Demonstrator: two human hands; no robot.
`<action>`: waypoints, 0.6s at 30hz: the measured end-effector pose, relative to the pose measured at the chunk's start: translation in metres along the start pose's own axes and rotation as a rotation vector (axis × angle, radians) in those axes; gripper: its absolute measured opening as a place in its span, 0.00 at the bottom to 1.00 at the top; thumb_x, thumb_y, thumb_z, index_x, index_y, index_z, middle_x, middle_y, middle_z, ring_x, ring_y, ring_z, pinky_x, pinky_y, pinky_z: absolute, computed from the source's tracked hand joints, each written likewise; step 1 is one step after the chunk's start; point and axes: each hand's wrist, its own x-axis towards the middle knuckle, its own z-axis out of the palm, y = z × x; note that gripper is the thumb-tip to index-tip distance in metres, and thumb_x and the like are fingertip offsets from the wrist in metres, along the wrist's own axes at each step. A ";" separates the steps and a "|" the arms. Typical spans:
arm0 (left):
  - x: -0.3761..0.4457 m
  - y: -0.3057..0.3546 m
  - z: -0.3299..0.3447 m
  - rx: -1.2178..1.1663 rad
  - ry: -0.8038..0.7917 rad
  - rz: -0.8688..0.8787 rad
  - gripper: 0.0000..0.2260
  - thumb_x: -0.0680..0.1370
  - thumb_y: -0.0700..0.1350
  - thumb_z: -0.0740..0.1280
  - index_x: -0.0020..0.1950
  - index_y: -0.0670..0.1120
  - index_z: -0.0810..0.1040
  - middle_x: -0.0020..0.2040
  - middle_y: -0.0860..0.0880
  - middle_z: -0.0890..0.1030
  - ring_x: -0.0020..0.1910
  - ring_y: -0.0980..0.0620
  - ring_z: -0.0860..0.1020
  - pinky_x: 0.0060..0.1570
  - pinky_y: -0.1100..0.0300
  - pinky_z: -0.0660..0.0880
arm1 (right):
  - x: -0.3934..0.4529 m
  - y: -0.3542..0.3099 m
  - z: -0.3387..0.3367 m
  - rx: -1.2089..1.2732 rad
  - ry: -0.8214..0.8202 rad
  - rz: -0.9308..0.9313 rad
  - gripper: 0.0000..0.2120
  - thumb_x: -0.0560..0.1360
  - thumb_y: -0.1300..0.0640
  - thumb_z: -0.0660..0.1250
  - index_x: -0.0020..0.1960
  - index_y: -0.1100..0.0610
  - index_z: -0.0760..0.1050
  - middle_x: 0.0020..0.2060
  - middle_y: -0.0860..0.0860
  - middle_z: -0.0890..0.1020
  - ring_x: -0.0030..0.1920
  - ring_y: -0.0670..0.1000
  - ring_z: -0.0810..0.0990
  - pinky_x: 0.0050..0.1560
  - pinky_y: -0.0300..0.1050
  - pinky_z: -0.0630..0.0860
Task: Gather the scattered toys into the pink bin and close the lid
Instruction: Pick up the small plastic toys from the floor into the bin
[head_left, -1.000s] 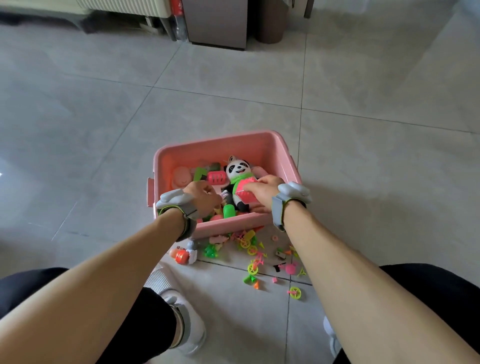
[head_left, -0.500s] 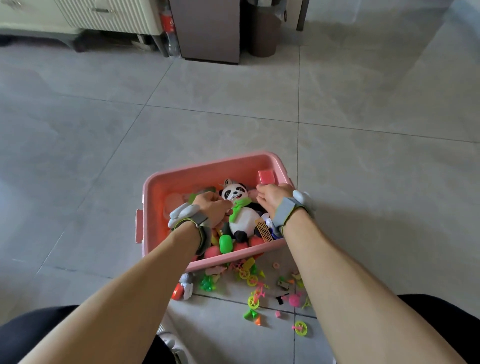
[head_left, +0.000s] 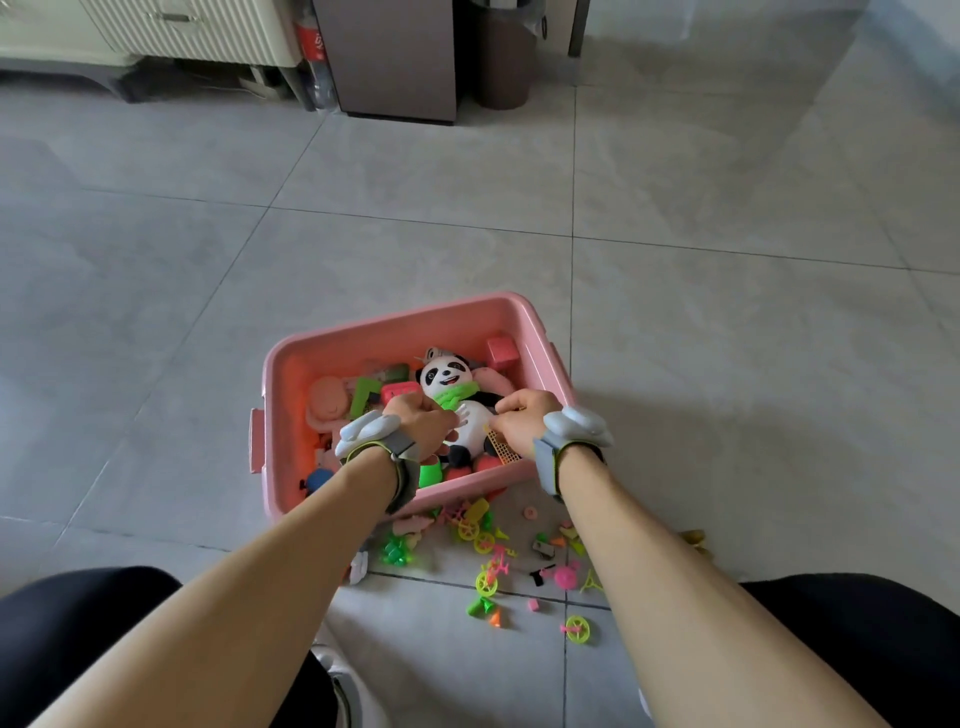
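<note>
Nearest to us, between our knees, small bright plastic toys (head_left: 488, 577) lie scattered on the grey tiled floor (head_left: 727, 364): yellow-green wheels, pink bits, orange cones, a green cluster just before the bin. These are not yet gathered, so we judge the task partly done. Just beyond them stands the open pink plastic bin (head_left: 524, 317), already holding a good heap, with a black-and-white plush panda in a green scarf (head_left: 452, 387) lying on top. Our left hand (head_left: 423, 423) hangs inside the bin with fingers curled; we cannot tell whether its grip holds anything. Our right hand (head_left: 522, 415) is curled over the panda's side near a small yellow grid piece (head_left: 501, 447), and again we cannot tell whether that grip is clenched on a toy or empty. Each wrist carries a grey strapped device. No lid shows anywhere, so closing is left to do, and the lid must first be found. Farthest off, by the cream cabinet (head_left: 156, 31) and a dark bin (head_left: 501, 57), stands a bottle with a red label (head_left: 310, 44); its white lettering is too small for us to read.
</note>
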 end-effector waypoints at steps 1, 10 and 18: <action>-0.005 -0.001 0.002 -0.001 0.010 -0.006 0.05 0.77 0.41 0.69 0.48 0.40 0.74 0.37 0.44 0.80 0.28 0.51 0.74 0.23 0.63 0.72 | -0.003 0.004 -0.002 -0.006 0.001 -0.007 0.10 0.74 0.59 0.67 0.54 0.55 0.80 0.43 0.49 0.78 0.45 0.51 0.78 0.44 0.39 0.72; -0.027 -0.010 0.018 0.251 0.137 0.149 0.09 0.76 0.39 0.65 0.36 0.43 0.75 0.31 0.46 0.74 0.27 0.50 0.71 0.31 0.61 0.69 | -0.041 0.030 -0.020 -0.070 0.032 -0.098 0.08 0.74 0.57 0.67 0.51 0.58 0.81 0.45 0.52 0.79 0.44 0.51 0.75 0.42 0.37 0.69; -0.064 -0.046 0.048 0.493 0.058 0.333 0.03 0.75 0.43 0.66 0.43 0.48 0.80 0.35 0.51 0.78 0.30 0.53 0.74 0.26 0.66 0.70 | -0.083 0.069 -0.030 -0.153 0.041 -0.075 0.10 0.72 0.60 0.62 0.47 0.49 0.78 0.44 0.50 0.81 0.45 0.54 0.80 0.45 0.44 0.79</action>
